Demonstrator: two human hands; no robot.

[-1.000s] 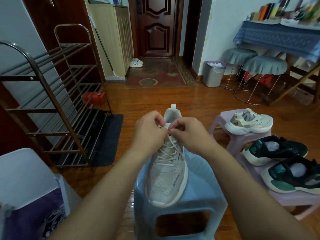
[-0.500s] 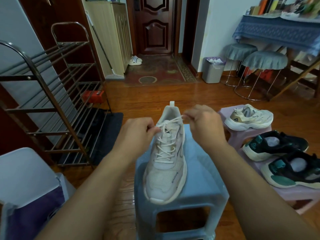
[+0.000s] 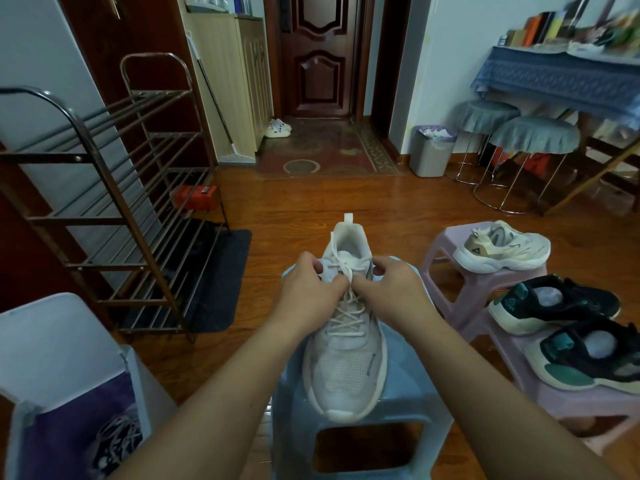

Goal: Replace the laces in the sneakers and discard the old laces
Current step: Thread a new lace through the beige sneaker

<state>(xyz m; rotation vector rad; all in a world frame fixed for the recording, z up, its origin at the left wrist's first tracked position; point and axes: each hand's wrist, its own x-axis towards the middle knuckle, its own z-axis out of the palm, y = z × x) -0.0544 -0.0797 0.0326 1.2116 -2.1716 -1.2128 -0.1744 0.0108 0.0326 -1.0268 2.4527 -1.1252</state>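
Note:
A white sneaker lies on a blue plastic stool, toe towards me, with a white lace crossed up its front. My left hand and my right hand meet over the top eyelets, and each pinches a strand of the lace near the tongue. A loop of lace shows between the two hands. Its matching cream sneaker sits on a pink stool to the right. Two black and teal sneakers without laces rest on a second pink stool.
A bin with a purple liner stands at the lower left, with tangled laces inside. A metal shoe rack fills the left side. A grey waste bin and two covered stools stand at the back right.
My hands pulled apart with the lace ends half a second ago and have come back together over the top eyelets. A loop now shows at the tongue.

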